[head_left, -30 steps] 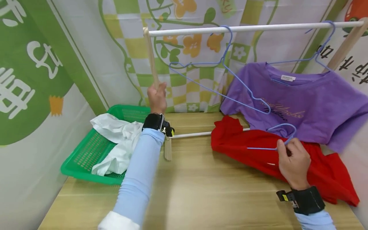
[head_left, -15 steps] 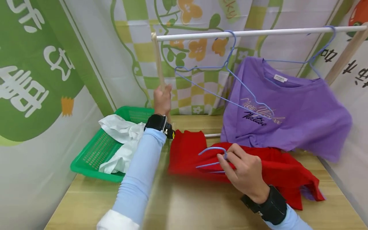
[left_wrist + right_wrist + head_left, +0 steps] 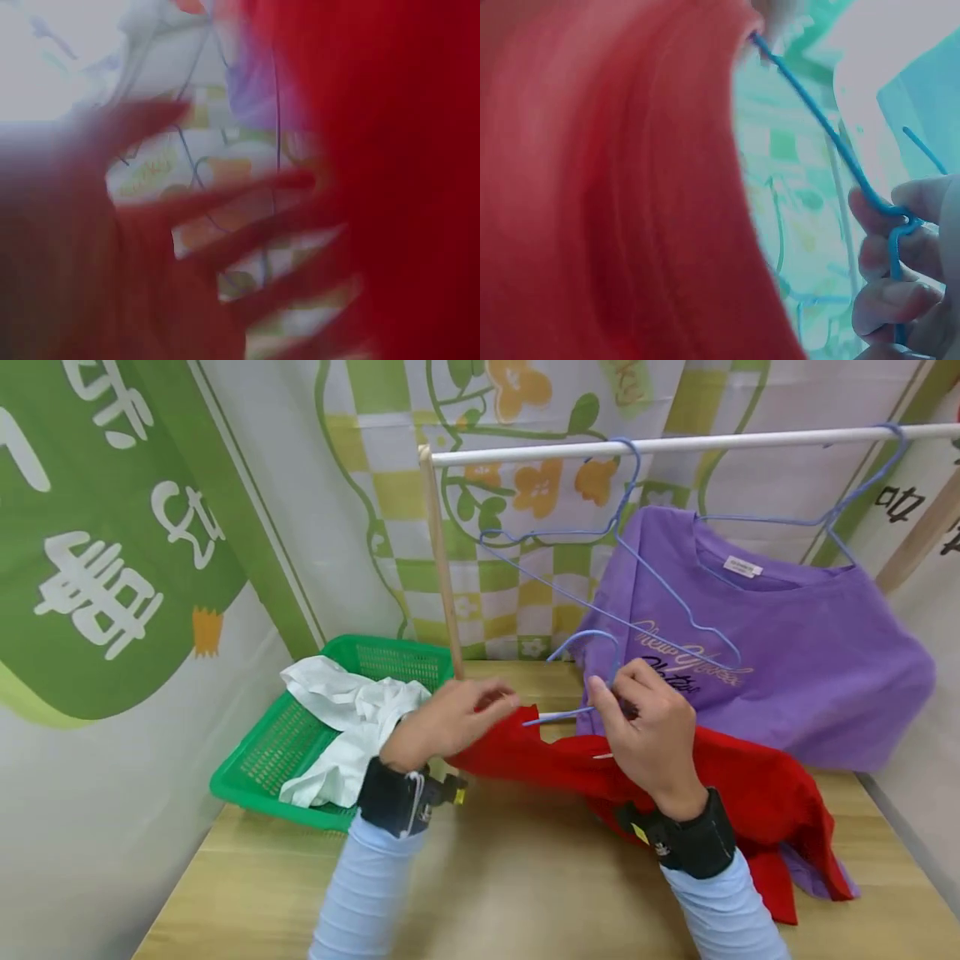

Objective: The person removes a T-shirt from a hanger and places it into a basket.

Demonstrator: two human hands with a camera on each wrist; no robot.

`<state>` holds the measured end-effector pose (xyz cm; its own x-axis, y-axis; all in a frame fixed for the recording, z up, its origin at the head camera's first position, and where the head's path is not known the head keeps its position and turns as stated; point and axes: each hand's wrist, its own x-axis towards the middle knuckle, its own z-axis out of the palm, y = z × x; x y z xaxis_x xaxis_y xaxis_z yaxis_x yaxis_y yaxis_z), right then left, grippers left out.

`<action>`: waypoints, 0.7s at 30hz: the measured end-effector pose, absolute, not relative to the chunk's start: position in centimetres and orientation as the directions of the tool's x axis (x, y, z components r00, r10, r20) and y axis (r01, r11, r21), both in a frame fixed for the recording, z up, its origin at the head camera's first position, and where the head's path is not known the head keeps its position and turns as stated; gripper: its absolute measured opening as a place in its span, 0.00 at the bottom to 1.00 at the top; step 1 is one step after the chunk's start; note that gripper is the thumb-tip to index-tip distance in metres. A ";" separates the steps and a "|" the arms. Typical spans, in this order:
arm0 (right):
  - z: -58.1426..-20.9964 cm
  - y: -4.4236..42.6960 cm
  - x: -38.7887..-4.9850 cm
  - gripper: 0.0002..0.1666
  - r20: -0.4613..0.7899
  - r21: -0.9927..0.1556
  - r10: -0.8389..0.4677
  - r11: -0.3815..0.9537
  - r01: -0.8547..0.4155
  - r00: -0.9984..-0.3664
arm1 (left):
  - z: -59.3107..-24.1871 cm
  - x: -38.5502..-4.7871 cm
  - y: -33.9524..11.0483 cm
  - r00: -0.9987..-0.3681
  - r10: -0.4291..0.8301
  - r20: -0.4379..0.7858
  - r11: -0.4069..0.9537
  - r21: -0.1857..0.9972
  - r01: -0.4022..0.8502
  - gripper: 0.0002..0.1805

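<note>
My right hand [image 3: 651, 735] grips a blue hanger [image 3: 600, 635] just below its hook, and a red garment [image 3: 750, 777] hangs from it over the table. In the right wrist view the fingers curl round the hanger wire [image 3: 832, 139] beside the red cloth [image 3: 660, 187]. The left hand [image 3: 457, 718] is at the garment's left end, fingers extended and somewhat bent. Spread, blurred fingers [image 3: 247, 217] appear beside the red cloth [image 3: 420, 187] in the left wrist view; whether they touch it I cannot tell.
A white rod [image 3: 525, 454] on wooden posts bears an empty blue hanger [image 3: 558, 587] and, at right, a purple shirt [image 3: 795, 652] on another hanger. The green basket [image 3: 251, 793] at left holds white cloth [image 3: 337, 760]. Table surface [image 3: 480, 893] lies in front.
My left hand has let go of the rack's left post and come down to the red garment's end. The right hand has carried the hanger and red garment leftward from near the purple shirt.
</note>
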<state>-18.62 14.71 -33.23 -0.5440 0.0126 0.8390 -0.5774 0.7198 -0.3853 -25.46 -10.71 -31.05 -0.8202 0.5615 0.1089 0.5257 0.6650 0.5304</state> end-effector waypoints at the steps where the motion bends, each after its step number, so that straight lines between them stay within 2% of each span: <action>1: -33.3 15.0 -18.9 0.23 0.830 -0.403 0.024 0.716 -0.570 -0.557 | -32.2 -25.1 -10.3 -0.768 0.628 0.124 0.603 0.546 0.582 0.19; 3: -33.7 15.7 -19.5 0.24 0.807 -0.432 0.023 0.703 -0.564 -0.590 | -34.2 -24.9 -9.5 -0.699 0.696 0.164 0.525 0.547 0.652 0.17; 5: -34.3 16.2 -19.9 0.22 0.784 -0.454 0.009 0.689 -0.564 -0.620 | -35.7 -25.0 -9.1 -0.680 0.702 0.209 0.493 0.547 0.677 0.13; 10: -35.5 17.3 -20.8 0.16 0.730 -0.493 -0.030 0.669 -0.556 -0.683 | -37.7 -25.7 -9.3 -0.693 0.671 0.263 0.473 0.567 0.674 0.11; 13: -35.7 17.9 -21.2 0.16 0.704 -0.504 -0.030 0.683 -0.529 -0.709 | -38.1 -26.1 -9.7 -0.697 0.663 0.272 0.470 0.573 0.671 0.13; 21: -35.2 20.7 -21.5 0.14 0.646 -0.564 0.054 0.706 -0.429 -0.761 | -37.7 -26.7 -10.0 -0.697 0.652 0.298 0.438 0.603 0.667 0.15</action>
<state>-21.47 20.69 -35.23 -0.7612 0.0536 0.6463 -0.4289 0.7060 -0.5636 -26.68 -9.99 -37.66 -0.6969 0.6525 0.2976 0.6672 0.4378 0.6026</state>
